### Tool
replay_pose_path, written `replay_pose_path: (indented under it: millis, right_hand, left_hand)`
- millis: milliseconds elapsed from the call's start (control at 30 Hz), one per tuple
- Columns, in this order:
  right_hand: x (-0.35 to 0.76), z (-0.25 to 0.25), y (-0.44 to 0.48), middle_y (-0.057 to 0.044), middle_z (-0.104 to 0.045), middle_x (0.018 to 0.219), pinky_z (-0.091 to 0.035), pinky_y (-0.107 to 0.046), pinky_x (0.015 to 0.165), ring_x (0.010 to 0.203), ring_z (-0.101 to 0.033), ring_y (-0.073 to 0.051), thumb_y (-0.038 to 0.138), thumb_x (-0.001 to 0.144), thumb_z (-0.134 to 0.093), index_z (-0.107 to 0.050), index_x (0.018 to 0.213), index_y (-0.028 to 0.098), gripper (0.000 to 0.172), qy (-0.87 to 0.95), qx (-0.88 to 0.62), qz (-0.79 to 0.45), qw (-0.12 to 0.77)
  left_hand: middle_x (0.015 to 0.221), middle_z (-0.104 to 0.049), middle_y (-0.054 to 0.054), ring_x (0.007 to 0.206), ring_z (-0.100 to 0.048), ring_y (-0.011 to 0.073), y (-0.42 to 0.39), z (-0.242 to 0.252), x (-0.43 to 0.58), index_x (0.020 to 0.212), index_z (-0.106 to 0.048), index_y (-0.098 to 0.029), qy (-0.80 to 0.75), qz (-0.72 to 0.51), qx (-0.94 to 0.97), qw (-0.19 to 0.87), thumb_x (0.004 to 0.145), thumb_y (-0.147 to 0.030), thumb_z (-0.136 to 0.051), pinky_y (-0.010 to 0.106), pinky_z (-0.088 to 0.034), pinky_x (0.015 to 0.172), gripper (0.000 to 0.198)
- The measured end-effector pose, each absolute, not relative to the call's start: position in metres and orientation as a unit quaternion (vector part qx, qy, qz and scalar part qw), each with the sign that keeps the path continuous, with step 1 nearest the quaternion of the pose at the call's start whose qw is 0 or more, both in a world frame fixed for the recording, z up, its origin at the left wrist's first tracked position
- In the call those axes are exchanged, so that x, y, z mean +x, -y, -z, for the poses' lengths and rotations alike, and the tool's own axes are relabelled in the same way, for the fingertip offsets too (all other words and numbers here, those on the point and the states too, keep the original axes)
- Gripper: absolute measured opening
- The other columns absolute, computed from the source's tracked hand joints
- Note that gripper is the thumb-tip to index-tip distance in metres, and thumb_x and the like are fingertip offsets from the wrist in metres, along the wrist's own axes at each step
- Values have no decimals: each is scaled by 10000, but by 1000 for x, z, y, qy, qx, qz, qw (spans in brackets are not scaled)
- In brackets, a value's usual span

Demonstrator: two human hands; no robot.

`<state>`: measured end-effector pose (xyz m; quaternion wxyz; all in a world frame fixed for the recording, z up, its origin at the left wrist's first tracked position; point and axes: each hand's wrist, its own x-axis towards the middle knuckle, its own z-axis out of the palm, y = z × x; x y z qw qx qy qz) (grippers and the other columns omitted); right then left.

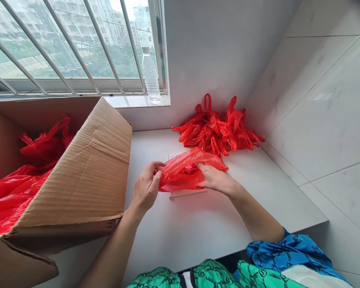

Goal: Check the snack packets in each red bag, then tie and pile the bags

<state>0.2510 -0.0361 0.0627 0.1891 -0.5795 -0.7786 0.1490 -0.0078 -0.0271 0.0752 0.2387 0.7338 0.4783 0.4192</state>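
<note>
Left hand clamping the crumpled edge of a red plastic bag between thumb and fingers, right hand lying over the bag's other side with fingers pressing across the thin film, whether closed on it impossible to tell. Hands standing apart, bag bunching between them at the middle of the frame, just above a pale card strip tucked partly beneath it. Green and blue patterned clothing showing along the bottom edge, close to the worktop's front.

At left, an open cardboard box standing on the worktop, flaps raised, with a heap of loose red bags filling its inside and spreading toward the lower left corner. Small printed marks sitting near the box's lower edge, too small to read.

Farther back, a second pile of red bags lying bunched, handles poking upward, in the corner where worktop meets wall. Beyond, a clear plastic water bottle standing upright on the window sill, upper centre. Metal window bars crossing the glass at upper left, pale buildings and trees showing outside. Large pale wall tiles covering the right side.
</note>
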Motion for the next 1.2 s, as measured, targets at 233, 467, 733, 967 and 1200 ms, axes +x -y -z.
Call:
replay_pose_path:
  millis: [233, 467, 733, 967, 1200]
  right_hand:
    - [232, -79, 23, -26, -608, 745, -370, -291, 566, 655, -558, -185, 265, 871, -626, -579, 838, 207, 81, 846, -510, -92, 127]
    - [257, -53, 12, -15, -661, 777, -433, -294, 611, 661, -606, -182, 246, 864, -638, -624, 912, 221, 57, 792, -569, -147, 165]
    - [274, -33, 9, -9, -692, 912, -456, -272, 591, 744, -651, -197, 305, 719, -768, -621, 1051, 241, 369, 760, -584, -243, 149]
    - [258, -39, 17, -78, -684, 1011, -521, -351, 757, 917, -663, -240, 315, 908, -606, -578, 1287, 221, 391, 769, -588, -166, 187]
    - [247, -12, 6, -105, -666, 1192, -508, -418, 951, 1090, -637, -253, 202, 898, -570, -583, 1278, 212, 380, 772, -578, -160, 209]
  left_hand:
    - [870, -686, 11, 781, -651, 170, 42, -85, 36, 963, -656, -258, -287, -249, 925, 18, 988, -282, -398, 410, -339, 1094, 261]
    - [854, -713, 63, 596, -623, 195, 5, -36, 26, 1035, -639, -211, -524, -166, 834, -36, 972, -399, -459, 443, -408, 913, 267]
    - [1301, -595, 188, 1191, -556, 387, -13, -15, -7, 1292, -558, -209, -530, -87, 842, 58, 693, -560, -767, 676, -156, 1099, 725]
    - [1138, -682, 83, 1069, -602, 268, 1, -21, 12, 1194, -641, -273, -475, -266, 838, -19, 933, -453, -572, 547, -214, 1133, 325]
    - [1100, -676, 120, 1016, -609, 307, 1, -4, 36, 1232, -641, -231, -503, -238, 831, 25, 848, -438, -674, 527, -355, 996, 437]
